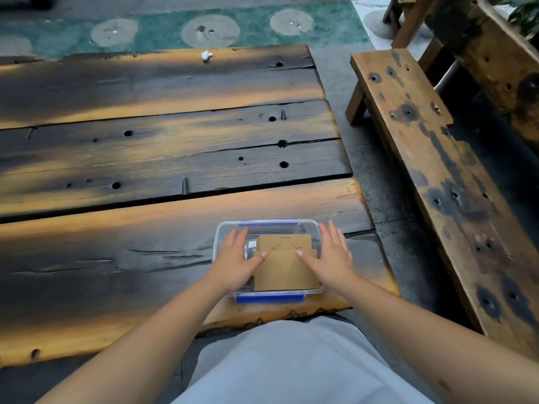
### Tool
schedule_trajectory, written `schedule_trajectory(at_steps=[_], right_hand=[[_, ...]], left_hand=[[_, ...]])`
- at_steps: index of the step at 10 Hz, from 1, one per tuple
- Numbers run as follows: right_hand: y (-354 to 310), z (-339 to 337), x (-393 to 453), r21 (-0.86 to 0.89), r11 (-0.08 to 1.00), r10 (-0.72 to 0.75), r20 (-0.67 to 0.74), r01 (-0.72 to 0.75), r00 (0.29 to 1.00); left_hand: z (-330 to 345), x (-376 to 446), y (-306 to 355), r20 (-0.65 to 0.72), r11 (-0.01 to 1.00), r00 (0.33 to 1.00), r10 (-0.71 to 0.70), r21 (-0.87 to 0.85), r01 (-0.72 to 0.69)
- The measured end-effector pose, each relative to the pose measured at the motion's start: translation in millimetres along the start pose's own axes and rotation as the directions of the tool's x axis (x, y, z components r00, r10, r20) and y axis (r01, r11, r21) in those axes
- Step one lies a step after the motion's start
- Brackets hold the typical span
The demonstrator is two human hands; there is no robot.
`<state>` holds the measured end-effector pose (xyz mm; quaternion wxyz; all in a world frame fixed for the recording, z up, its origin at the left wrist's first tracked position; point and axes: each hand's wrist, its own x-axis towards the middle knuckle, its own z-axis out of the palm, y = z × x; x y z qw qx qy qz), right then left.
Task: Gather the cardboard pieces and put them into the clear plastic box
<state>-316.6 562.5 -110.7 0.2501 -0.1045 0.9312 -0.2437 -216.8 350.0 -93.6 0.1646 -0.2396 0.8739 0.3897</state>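
Note:
A clear plastic box (309,228) with blue clips stands near the front edge of the wooden table. Brown cardboard pieces (284,269) lie stacked inside it, one behind showing cut-out outlines. My left hand (233,260) rests flat on the box's left side, fingers spread, thumb tip on the cardboard's upper left corner. My right hand (329,258) lies flat on the right side, thumb tip at the cardboard's upper right corner. Whether a lid lies under my palms I cannot tell.
The table (145,158) is made of dark, worn planks with holes and gaps. A crumpled white scrap (206,55) lies at its far edge. A wooden bench (431,158) stands to the right across a paved gap.

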Motion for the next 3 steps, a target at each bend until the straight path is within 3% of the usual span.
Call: schedule_trajectory(at_steps=[1, 2, 3], right_hand=[[-12.0, -6.4, -3.3, -0.29, 0.946, -0.162, -0.034, 0.145, 0.986], [-29.4, -15.5, -7.1, -0.452, 0.858, -0.286, -0.023, 0.245, 0.958], [-60.5, -36.5, -7.1, -0.481, 0.824, -0.366, -0.046, 0.3, 0.93]], left_hand=[[-14.7, -8.0, 3.4, -0.101, 0.921, 0.981, 0.163, 0.372, -0.114], [-33.4, -11.7, 14.7, -0.188, 0.826, 0.952, 0.242, 0.554, -0.1], [-59.4, -12.6, 33.7, -0.267, 0.806, 0.914, 0.306, 0.584, -0.099]])
